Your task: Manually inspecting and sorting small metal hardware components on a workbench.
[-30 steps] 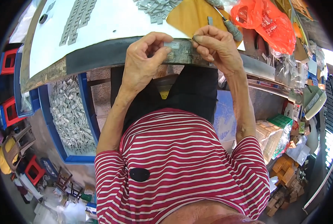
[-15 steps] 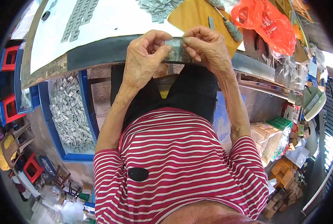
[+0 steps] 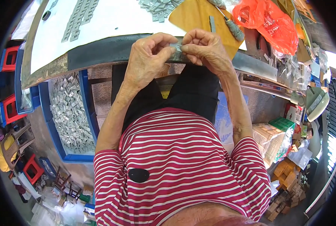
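Over the counter (image 3: 100,52) edge, left hand (image 3: 147,56) and right hand (image 3: 207,51) meet, fingers of both pinched on a small grey tab (image 3: 176,46) between them. Beyond the fingers lie a yellow board (image 3: 192,17) and more grey tabs (image 3: 158,5).

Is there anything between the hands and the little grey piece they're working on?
Nothing visible. Both hands, left and right, already pinch the grey piece between their fingertips, above the table edge.
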`<state>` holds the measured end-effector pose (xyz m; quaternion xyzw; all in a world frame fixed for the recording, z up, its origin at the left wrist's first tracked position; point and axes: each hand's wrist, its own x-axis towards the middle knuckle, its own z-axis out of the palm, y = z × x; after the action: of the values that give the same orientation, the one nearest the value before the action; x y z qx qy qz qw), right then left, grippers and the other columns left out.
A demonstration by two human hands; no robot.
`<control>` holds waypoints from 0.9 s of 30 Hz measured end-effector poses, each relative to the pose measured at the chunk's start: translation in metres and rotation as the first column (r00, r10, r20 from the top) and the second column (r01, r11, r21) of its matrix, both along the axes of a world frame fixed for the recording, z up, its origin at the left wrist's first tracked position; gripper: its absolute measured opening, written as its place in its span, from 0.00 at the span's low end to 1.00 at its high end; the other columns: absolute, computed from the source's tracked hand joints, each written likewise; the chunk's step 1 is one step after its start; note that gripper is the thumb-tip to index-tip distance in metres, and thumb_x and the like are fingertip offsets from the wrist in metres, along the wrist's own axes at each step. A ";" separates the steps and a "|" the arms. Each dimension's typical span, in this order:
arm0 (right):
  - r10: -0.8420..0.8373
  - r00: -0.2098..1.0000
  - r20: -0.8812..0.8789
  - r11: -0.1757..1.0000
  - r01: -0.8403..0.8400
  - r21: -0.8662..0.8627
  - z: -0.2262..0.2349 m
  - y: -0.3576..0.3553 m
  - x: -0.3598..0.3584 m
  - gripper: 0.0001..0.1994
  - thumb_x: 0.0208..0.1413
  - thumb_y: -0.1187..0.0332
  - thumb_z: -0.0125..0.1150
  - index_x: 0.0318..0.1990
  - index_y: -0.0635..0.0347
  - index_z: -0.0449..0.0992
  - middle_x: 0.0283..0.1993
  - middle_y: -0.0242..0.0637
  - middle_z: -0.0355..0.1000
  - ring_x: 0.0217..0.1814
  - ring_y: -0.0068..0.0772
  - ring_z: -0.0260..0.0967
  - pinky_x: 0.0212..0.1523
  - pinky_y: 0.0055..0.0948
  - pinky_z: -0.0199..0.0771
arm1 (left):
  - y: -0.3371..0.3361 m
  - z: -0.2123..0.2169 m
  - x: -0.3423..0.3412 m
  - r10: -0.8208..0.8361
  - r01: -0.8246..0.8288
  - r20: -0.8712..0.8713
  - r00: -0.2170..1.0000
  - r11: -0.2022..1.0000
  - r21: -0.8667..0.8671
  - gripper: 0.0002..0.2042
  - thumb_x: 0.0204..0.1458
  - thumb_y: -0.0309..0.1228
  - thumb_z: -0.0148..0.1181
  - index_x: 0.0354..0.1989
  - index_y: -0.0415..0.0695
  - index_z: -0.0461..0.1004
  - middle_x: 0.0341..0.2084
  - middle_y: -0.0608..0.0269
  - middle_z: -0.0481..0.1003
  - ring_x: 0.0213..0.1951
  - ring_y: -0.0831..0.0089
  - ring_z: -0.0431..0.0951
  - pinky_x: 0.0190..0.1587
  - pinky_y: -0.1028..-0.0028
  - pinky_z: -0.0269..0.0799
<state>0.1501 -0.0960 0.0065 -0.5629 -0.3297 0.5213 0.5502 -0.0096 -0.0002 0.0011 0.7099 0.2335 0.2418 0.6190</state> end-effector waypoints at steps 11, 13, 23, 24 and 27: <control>0.067 0.998 -0.013 0.997 -0.067 -0.046 0.002 -0.003 0.002 0.07 0.47 0.75 0.59 0.32 0.67 0.69 0.18 0.32 0.67 0.15 0.14 0.62 0.13 0.10 0.58 | -0.001 0.004 -0.003 -0.075 0.083 -0.089 0.993 0.992 0.094 0.08 0.48 0.24 0.54 0.37 0.38 0.73 0.23 0.72 0.70 0.26 0.86 0.68 0.30 0.86 0.65; 0.064 0.998 -0.008 0.997 -0.064 -0.035 0.000 -0.003 0.001 0.07 0.47 0.75 0.58 0.32 0.67 0.69 0.18 0.32 0.67 0.15 0.14 0.63 0.14 0.10 0.58 | -0.002 0.003 -0.002 -0.062 0.073 -0.097 0.993 0.990 0.117 0.08 0.47 0.24 0.55 0.37 0.38 0.73 0.23 0.72 0.70 0.26 0.86 0.68 0.30 0.86 0.65; 0.095 0.991 -0.092 0.995 -0.097 -0.018 0.000 -0.005 -0.001 0.07 0.48 0.75 0.57 0.34 0.69 0.69 0.19 0.33 0.67 0.16 0.16 0.64 0.14 0.11 0.60 | 0.001 -0.001 -0.005 -0.100 0.104 0.038 0.994 0.989 -0.103 0.08 0.45 0.23 0.53 0.34 0.36 0.73 0.19 0.70 0.70 0.22 0.86 0.66 0.25 0.85 0.63; 0.096 0.991 -0.091 0.995 -0.098 -0.019 0.001 -0.005 0.000 0.07 0.48 0.75 0.57 0.34 0.69 0.69 0.19 0.33 0.67 0.16 0.16 0.64 0.14 0.11 0.60 | 0.001 -0.002 -0.005 -0.107 0.109 0.024 0.994 0.991 -0.079 0.08 0.45 0.23 0.53 0.34 0.36 0.73 0.19 0.71 0.70 0.22 0.87 0.66 0.25 0.85 0.63; 0.107 0.986 -0.125 0.993 -0.111 -0.026 0.000 -0.005 0.001 0.07 0.48 0.75 0.58 0.34 0.69 0.69 0.19 0.33 0.67 0.16 0.16 0.63 0.14 0.11 0.60 | 0.001 -0.001 -0.004 -0.113 0.115 0.036 0.993 0.991 -0.066 0.08 0.45 0.23 0.53 0.34 0.35 0.73 0.18 0.71 0.70 0.22 0.87 0.66 0.24 0.85 0.63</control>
<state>0.1513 -0.1013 0.0062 -0.5194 -0.3167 0.5899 0.5310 -0.0133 0.0009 0.0005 0.6966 0.1905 0.2096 0.6592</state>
